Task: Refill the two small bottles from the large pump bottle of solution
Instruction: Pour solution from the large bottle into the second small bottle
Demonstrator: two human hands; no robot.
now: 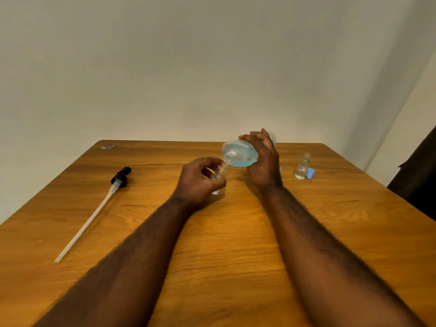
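Note:
My right hand (263,161) grips the large clear bottle (238,153) of blue solution, tipped on its side with its open threaded neck pointing left and down. My left hand (198,179) holds a small clear bottle (218,178) upright on the wooden table (212,232), its mouth right under the large bottle's neck. A second small bottle (302,166) with a red and blue label stands uncapped at the right, pale liquid inside. A blue cap (310,173) lies beside it.
The black pump head with its long white tube (94,211) lies on the table's left side. A small sticker or wrapper (108,146) sits at the far left corner. Another bit of blue (280,169) peeks out behind my right wrist. A dark object (417,180) stands off the table's right edge.

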